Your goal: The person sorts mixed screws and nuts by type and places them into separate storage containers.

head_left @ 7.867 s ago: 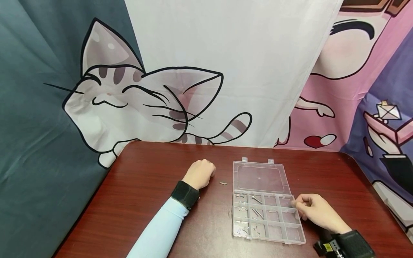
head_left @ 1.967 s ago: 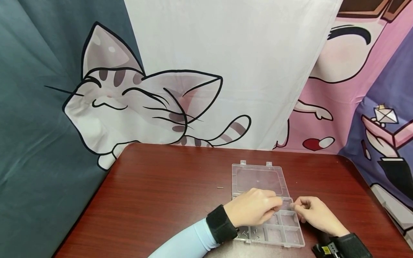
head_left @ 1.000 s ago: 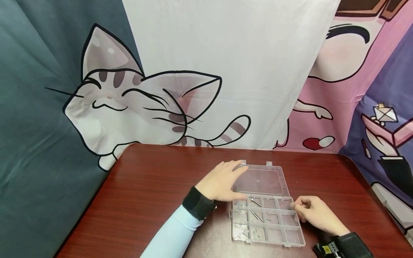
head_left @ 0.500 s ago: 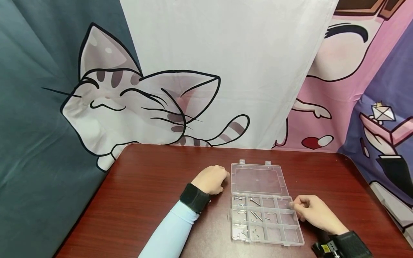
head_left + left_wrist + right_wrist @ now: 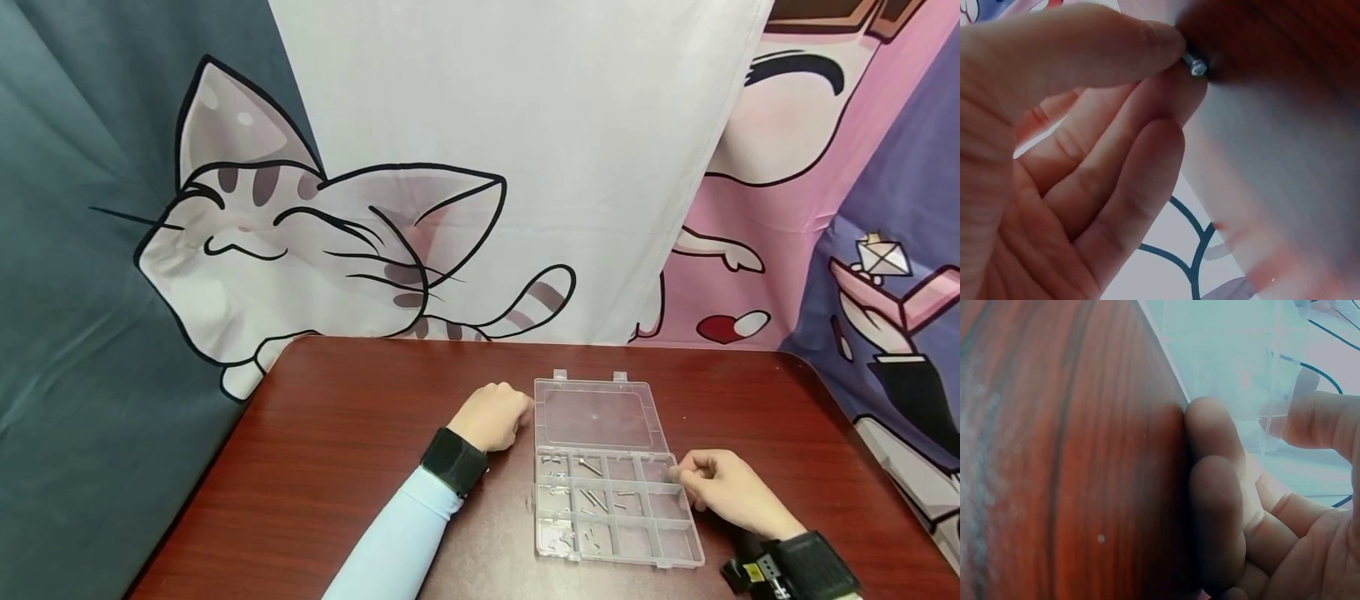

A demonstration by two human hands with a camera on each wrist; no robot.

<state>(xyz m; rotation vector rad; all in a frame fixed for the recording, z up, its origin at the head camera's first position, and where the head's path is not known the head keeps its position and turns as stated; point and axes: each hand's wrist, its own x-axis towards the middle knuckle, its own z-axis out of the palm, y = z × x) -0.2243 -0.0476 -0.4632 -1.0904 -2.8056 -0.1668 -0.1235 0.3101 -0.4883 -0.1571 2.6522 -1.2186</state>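
A clear plastic compartment box lies on the table with its lid folded back. Small metal screws sit in several compartments, mostly on the left side. My left hand is low over the table, just left of the lid. In the left wrist view its thumb and fingertip pinch a small metal screw, most of which is hidden by the fingers. At the box's right side my right hand grips the edge between thumb and curled fingers; the right wrist view shows those fingertips against the box wall.
The dark red wooden table carries the box and both hands. Behind it hangs a curtain with cartoon cat figures. A black wrist strap with a small device sits at the right wrist.
My left hand has gone from over the compartments to beside the lid, where a screw lay, and now pinches one. A second small screw shows in a middle-row compartment. The right hand stays put.
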